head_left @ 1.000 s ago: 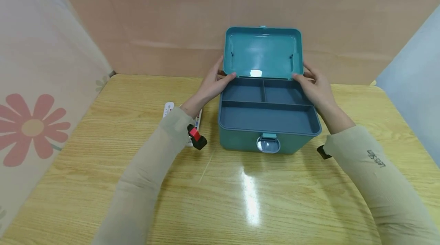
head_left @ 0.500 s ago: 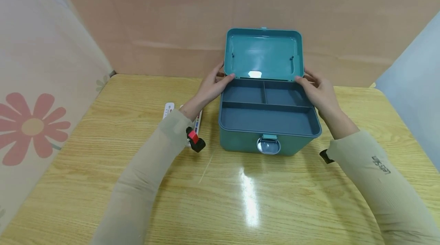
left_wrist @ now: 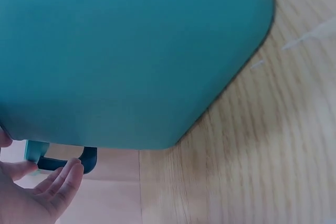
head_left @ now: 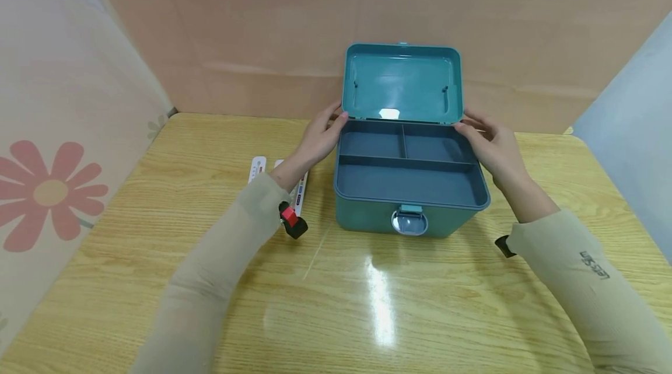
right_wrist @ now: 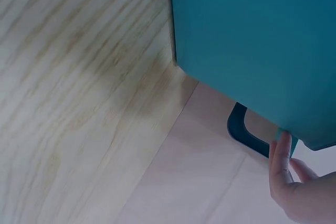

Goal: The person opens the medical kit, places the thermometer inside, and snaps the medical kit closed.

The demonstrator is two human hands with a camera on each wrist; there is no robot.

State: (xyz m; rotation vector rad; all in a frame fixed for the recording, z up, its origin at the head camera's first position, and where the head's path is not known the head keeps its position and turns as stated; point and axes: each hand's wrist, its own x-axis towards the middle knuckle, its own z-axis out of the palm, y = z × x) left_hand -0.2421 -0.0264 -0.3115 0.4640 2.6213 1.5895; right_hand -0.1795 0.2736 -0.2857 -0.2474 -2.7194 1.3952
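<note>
A teal storage box (head_left: 367, 215) stands on the wooden table with its lid (head_left: 401, 82) tipped back. Inside its rim sits a dark grey-blue tray (head_left: 409, 181) with three compartments. My left hand (head_left: 319, 137) is at the back left corner, thumb tip beside the hinge end, fingers reaching behind the lid. In the left wrist view its fairly straight fingers lie near the dark lid handle (left_wrist: 90, 160). My right hand (head_left: 496, 149) mirrors it at the back right corner, thumb on the rim. In the right wrist view a fingertip touches the lid by the handle (right_wrist: 239, 129).
A white strip with a printed scale (head_left: 257, 167) and a white piece with coloured marks (head_left: 300, 194) lie left of the box, partly under my left forearm. A clear round clasp (head_left: 409, 222) hangs at the box front. A beige backdrop (head_left: 252, 41) rises behind the table.
Both thumbs have slid outward from the lid's lower corners, the left one leftward and the right one rightward. Both forearms have drawn slightly apart and back. The box and lid have barely moved.
</note>
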